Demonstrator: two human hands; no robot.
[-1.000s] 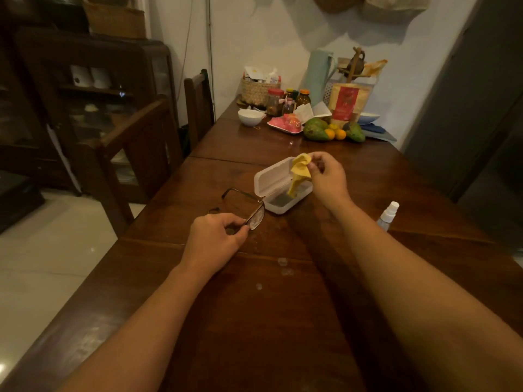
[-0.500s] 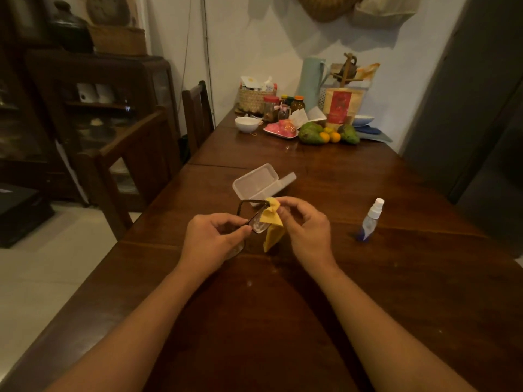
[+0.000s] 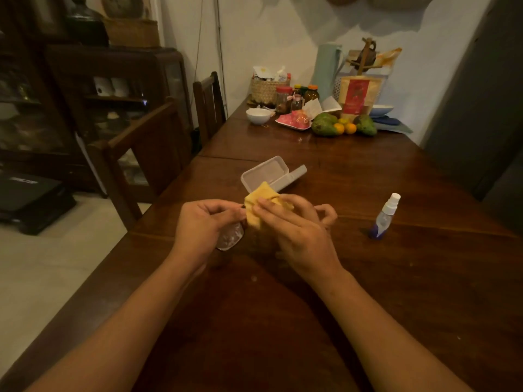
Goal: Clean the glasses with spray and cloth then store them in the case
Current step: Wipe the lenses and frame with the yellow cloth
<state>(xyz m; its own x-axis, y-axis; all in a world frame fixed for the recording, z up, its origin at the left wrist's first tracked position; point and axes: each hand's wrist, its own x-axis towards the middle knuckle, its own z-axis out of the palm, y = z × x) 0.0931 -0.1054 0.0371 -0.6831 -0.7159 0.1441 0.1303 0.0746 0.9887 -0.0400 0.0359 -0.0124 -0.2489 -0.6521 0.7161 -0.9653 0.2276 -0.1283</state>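
My left hand [image 3: 205, 226] grips the glasses [image 3: 230, 237] above the wooden table [image 3: 283, 321]; only one lens shows below its fingers, the rest of the frame is hidden. My right hand [image 3: 297, 230] pinches the yellow cloth [image 3: 261, 203] around the other lens. Just beyond the hands lies the white case [image 3: 268, 172], open, lid toward the left. The small spray bottle [image 3: 385, 215] with a white nozzle stands upright to the right of my right hand.
At the table's far end are a white bowl [image 3: 258, 115], a pink tray [image 3: 293, 121], jars, a woven basket [image 3: 267, 90], avocados and oranges [image 3: 343, 126]. Two wooden chairs [image 3: 147, 148] stand along the left edge.
My right hand brought the cloth from the case to the glasses and now wraps it over a lens. Both hands rose slightly toward me; the case lies empty of the cloth.
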